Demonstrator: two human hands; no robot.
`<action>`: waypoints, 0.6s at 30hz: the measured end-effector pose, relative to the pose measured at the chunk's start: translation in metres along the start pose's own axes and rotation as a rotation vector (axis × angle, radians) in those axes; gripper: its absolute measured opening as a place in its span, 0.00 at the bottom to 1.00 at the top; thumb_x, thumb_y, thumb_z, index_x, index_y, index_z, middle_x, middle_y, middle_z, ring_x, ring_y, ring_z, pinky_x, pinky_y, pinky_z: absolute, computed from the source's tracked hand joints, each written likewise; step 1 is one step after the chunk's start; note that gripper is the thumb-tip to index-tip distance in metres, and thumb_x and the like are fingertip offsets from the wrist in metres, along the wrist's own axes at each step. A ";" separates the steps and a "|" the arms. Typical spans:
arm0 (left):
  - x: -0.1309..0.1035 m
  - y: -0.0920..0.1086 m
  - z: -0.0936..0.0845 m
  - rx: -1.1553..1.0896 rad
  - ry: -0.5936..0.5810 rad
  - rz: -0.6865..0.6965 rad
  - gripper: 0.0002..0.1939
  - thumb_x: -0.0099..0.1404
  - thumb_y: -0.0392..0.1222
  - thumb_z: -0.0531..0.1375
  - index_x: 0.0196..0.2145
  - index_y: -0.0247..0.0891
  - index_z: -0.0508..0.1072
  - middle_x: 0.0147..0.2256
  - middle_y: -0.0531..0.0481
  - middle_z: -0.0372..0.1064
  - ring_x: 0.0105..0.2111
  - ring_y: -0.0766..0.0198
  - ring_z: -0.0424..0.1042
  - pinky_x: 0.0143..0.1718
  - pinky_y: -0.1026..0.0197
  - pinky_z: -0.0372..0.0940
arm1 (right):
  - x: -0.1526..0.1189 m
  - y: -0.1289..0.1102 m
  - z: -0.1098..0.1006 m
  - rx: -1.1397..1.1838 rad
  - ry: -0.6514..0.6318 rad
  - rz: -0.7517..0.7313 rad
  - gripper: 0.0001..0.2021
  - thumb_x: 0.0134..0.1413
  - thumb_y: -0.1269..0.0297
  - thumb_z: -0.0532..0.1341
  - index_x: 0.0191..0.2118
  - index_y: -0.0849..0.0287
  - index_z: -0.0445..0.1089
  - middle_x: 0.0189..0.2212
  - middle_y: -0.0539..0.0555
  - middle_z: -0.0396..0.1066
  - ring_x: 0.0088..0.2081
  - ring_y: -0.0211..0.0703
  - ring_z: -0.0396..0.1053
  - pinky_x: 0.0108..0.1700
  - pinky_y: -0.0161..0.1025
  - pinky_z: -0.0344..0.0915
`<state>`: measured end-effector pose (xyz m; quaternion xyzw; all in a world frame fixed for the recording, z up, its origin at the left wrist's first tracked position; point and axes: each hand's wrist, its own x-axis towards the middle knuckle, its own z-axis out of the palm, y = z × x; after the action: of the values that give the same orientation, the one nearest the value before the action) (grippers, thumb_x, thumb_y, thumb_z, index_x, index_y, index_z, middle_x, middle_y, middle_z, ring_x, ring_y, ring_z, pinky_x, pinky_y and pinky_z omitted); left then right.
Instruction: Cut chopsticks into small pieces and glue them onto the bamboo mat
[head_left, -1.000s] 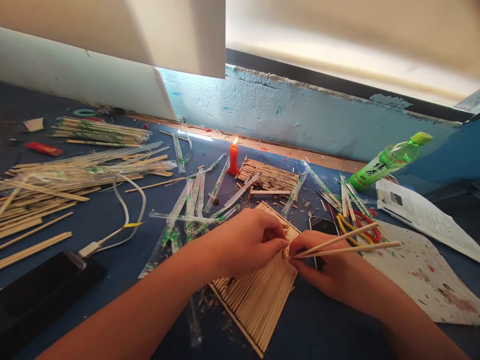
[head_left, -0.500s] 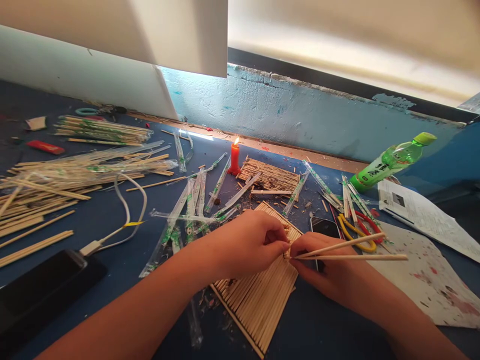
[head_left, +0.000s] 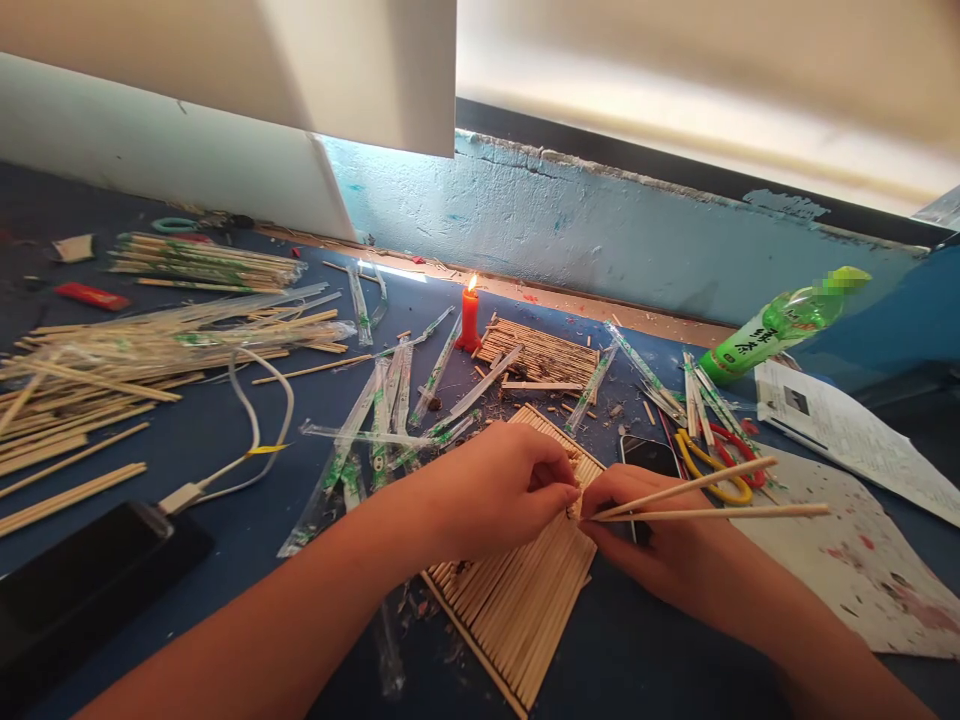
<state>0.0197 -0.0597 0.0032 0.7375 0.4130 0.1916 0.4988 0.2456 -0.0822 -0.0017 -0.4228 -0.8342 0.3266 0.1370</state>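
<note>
My right hand [head_left: 652,520] is closed around a pair of wooden chopsticks [head_left: 712,514], whose free ends spread apart toward the right. My left hand [head_left: 517,485] meets it fingertip to fingertip, with thumb and fingers pinched together. What the left fingers pinch is hidden or too small to name. Both hands are over a panel of chopsticks [head_left: 517,620] laid side by side, with a stick along its lower left edge. Dark bits lie on the panel beside the left wrist. Behind the hands a red candle [head_left: 469,320] burns upright.
A second stick panel [head_left: 540,352] lies beside the candle. Clear plastic wrappers [head_left: 382,400] and loose chopsticks [head_left: 82,410] cover the left. A black power bank [head_left: 97,575] with a white cable sits front left. Rightward are a phone [head_left: 649,455], yellow-red scissors [head_left: 712,470], and a leaning green bottle [head_left: 780,325].
The free ends of the chopsticks in my right hand have spread slightly wider apart. Both hands stay in nearly the same place.
</note>
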 end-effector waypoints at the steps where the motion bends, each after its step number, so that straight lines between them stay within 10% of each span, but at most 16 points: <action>1: 0.000 0.001 -0.001 -0.010 0.004 0.000 0.10 0.66 0.43 0.59 0.37 0.39 0.80 0.32 0.49 0.76 0.32 0.61 0.72 0.32 0.60 0.61 | 0.000 -0.001 -0.002 0.040 0.029 0.004 0.04 0.61 0.71 0.62 0.38 0.54 0.71 0.34 0.50 0.73 0.33 0.40 0.72 0.33 0.35 0.66; 9: -0.008 0.016 0.001 -0.268 -0.087 0.088 0.10 0.67 0.46 0.62 0.41 0.41 0.81 0.30 0.53 0.75 0.30 0.65 0.68 0.30 0.64 0.62 | -0.007 -0.002 -0.013 0.379 0.395 -0.193 0.09 0.55 0.74 0.68 0.38 0.51 0.73 0.34 0.51 0.76 0.36 0.43 0.75 0.37 0.38 0.73; 18: -0.009 0.022 0.003 -0.105 -0.026 0.165 0.14 0.69 0.49 0.60 0.37 0.39 0.83 0.28 0.49 0.77 0.28 0.63 0.72 0.31 0.63 0.66 | -0.007 -0.006 -0.018 0.320 0.421 -0.317 0.13 0.50 0.79 0.70 0.36 0.53 0.73 0.33 0.51 0.76 0.35 0.41 0.75 0.37 0.37 0.73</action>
<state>0.0253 -0.0716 0.0226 0.7443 0.3339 0.2436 0.5246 0.2552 -0.0823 0.0155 -0.3190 -0.7810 0.3336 0.4208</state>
